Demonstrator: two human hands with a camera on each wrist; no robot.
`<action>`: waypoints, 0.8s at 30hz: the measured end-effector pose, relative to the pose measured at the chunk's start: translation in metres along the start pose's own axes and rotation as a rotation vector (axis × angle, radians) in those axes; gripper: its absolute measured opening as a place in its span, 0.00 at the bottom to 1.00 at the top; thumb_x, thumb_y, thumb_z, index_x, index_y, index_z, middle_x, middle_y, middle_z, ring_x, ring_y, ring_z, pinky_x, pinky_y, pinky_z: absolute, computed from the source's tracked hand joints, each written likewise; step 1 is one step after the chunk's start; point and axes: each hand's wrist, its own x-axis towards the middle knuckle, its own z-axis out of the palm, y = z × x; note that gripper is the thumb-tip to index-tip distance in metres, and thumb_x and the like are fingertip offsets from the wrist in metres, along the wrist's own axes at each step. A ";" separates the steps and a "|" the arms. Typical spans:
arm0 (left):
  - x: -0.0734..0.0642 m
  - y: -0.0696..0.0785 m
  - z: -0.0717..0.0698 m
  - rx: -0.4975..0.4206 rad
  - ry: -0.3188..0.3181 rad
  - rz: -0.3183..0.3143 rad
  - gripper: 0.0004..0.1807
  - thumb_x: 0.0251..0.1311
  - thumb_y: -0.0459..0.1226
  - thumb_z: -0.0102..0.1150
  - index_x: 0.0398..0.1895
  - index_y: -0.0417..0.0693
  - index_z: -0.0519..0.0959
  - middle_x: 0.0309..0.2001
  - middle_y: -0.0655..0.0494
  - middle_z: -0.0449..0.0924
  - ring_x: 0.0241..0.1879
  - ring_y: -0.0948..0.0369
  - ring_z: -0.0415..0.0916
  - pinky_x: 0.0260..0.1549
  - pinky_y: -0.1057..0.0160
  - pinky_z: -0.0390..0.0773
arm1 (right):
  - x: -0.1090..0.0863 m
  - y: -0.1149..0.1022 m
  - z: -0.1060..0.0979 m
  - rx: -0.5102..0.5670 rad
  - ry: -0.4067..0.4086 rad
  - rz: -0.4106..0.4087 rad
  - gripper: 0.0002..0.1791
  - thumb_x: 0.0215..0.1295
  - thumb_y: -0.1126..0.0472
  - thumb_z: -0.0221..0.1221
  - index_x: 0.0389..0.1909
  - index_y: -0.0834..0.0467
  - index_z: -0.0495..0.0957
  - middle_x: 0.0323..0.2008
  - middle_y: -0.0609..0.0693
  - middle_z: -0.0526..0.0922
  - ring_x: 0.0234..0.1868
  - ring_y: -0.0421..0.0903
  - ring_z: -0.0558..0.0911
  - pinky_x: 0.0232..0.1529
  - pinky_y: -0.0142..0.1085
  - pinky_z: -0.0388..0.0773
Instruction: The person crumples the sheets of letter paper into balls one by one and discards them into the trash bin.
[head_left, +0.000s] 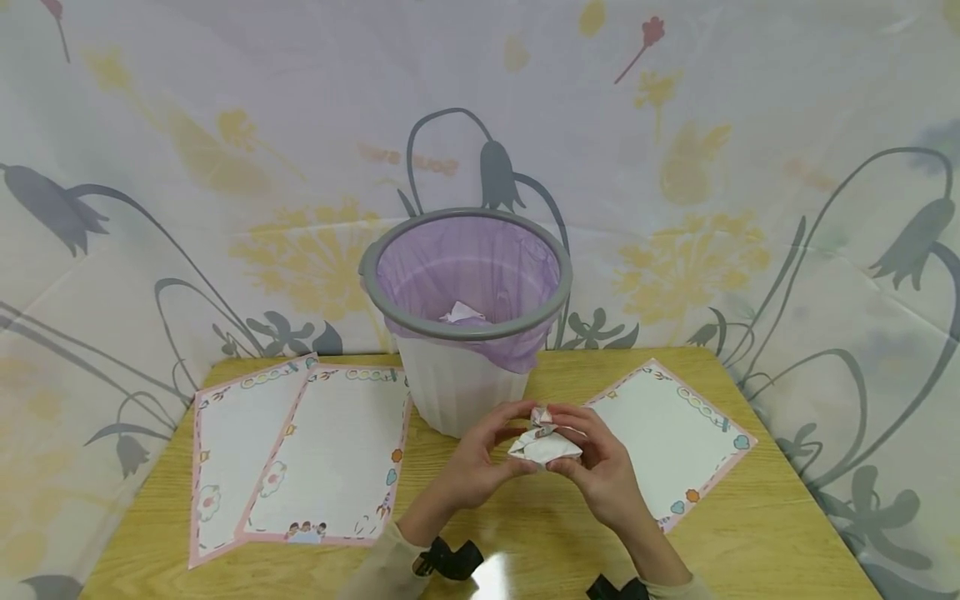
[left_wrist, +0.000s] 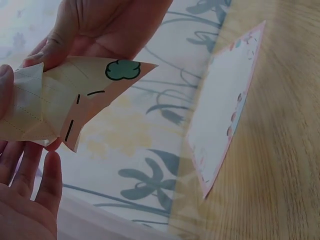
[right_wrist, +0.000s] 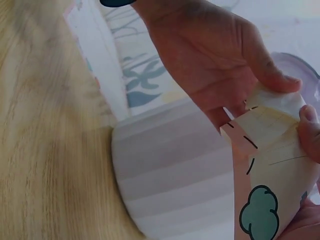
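A crumpled, partly folded sheet of paper (head_left: 546,447) is held up between the two hands, just in front of the bin. Its printed border, with a green cloud, shows in both wrist views. My left hand (head_left: 480,460) grips the paper's left side, thumb below and fingers behind in the head view. On the opposite side, my right hand (head_left: 600,468) pinches it between thumb and fingers. A white bin (head_left: 457,387) with a grey rim and purple liner stands beyond the hands. White crumpled paper (head_left: 462,313) lies inside it.
Two pink-bordered sheets overlap on the left of the wooden table (head_left: 525,558): an outer sheet (head_left: 240,442) and an inner sheet (head_left: 330,450). Another bordered sheet (head_left: 667,437) lies at the right. A flower-printed cloth (head_left: 300,125) hangs behind and beside the table.
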 end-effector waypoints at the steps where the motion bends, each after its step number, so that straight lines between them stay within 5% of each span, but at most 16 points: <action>1: 0.000 0.000 0.000 0.000 -0.001 0.003 0.36 0.60 0.26 0.66 0.71 0.36 0.63 0.65 0.42 0.69 0.66 0.50 0.66 0.60 0.47 0.72 | -0.001 0.000 0.000 0.001 0.002 0.008 0.29 0.59 0.75 0.64 0.62 0.72 0.68 0.68 0.60 0.64 0.63 0.51 0.75 0.48 0.35 0.81; 5: 0.000 -0.002 0.002 -0.001 0.005 0.014 0.35 0.59 0.25 0.66 0.70 0.38 0.65 0.61 0.42 0.71 0.62 0.48 0.69 0.58 0.51 0.75 | -0.002 0.001 -0.003 0.070 0.001 0.062 0.35 0.60 0.74 0.64 0.66 0.74 0.62 0.70 0.61 0.60 0.60 0.50 0.78 0.42 0.33 0.83; 10: -0.001 -0.006 0.005 -0.032 0.042 0.008 0.30 0.57 0.23 0.66 0.64 0.34 0.70 0.56 0.40 0.74 0.58 0.50 0.72 0.57 0.47 0.75 | -0.002 0.004 -0.004 0.146 0.005 0.100 0.29 0.61 0.76 0.62 0.63 0.74 0.68 0.61 0.54 0.75 0.57 0.46 0.80 0.42 0.32 0.83; 20: 0.003 -0.004 0.012 -0.036 0.144 0.154 0.11 0.52 0.14 0.61 0.37 0.28 0.80 0.37 0.36 0.78 0.40 0.49 0.80 0.28 0.59 0.84 | 0.001 0.007 0.001 0.059 0.122 0.139 0.09 0.59 0.78 0.63 0.40 0.68 0.84 0.43 0.51 0.85 0.43 0.46 0.83 0.38 0.34 0.83; 24: 0.006 -0.002 0.012 -0.020 0.145 0.165 0.10 0.51 0.13 0.62 0.34 0.29 0.81 0.38 0.36 0.78 0.41 0.50 0.80 0.29 0.59 0.84 | 0.002 0.007 0.002 0.019 0.161 0.111 0.09 0.59 0.77 0.64 0.39 0.66 0.85 0.40 0.52 0.86 0.41 0.45 0.84 0.34 0.33 0.83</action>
